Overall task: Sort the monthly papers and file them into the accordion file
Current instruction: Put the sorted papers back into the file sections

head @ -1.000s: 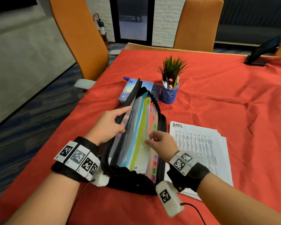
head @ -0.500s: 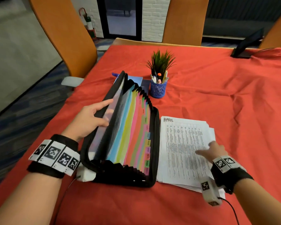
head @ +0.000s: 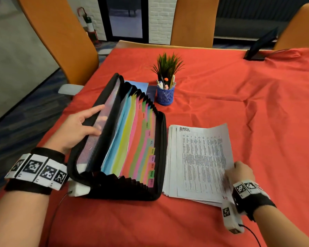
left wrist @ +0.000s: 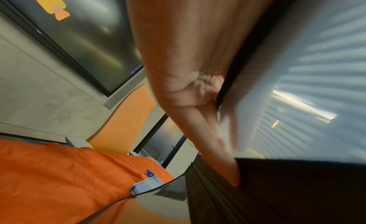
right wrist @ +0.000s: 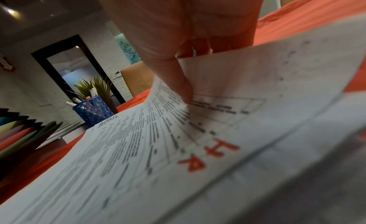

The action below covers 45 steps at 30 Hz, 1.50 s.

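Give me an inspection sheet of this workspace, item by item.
Surface: red tablecloth, wrinkled.
Job's things: accordion file open, month tabs showing; paper stack beside it, top sheet marked APRIL.
Clutter: blue pen cup with a plant behind it; blue booklet behind the file; black device at the far edge.
Grips: left hand holds the file's flap open; right hand pinches the top sheet's edge, lifting it.
Cables: thin black leads from both wrist cameras.
Surroundings: orange chairs, brick wall, glass door.

Pen cup (head: 165, 95) behind accordion file (head: 132, 139)
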Available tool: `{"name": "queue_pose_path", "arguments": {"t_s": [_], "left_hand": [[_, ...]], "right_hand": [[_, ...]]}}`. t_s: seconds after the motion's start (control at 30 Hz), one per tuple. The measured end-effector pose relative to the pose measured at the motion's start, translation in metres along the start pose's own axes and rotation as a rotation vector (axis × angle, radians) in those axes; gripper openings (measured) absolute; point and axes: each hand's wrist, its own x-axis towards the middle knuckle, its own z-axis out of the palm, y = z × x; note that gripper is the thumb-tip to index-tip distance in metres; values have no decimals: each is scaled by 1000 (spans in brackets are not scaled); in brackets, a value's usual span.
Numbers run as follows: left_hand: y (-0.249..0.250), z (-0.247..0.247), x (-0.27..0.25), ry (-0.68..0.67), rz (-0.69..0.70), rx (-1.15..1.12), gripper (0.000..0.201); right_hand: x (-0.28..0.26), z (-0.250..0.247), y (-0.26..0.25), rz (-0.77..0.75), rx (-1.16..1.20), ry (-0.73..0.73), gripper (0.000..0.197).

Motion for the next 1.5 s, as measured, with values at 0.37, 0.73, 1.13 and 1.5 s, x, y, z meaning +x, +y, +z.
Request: {"name": "queue_pose_path", "arguments": {"t_s": [0.37, 0.73, 1.13, 1.5], "left_hand": [[-2, -3, -2, 0, -36, -14, 75], [-6, -10, -5, 19, -40, -54, 75], [-5, -9, -6, 21, -48, -60, 75], [1, -8, -9, 23, -62, -83, 74]], "right_hand": [[-13, 17, -6, -147, -186, -3, 23], [-28, 21, -7, -284, -343, 101, 19], [-39, 21, -12, -372, -466, 194, 26], [-38, 3, -10, -322, -29, 97, 61]]}}
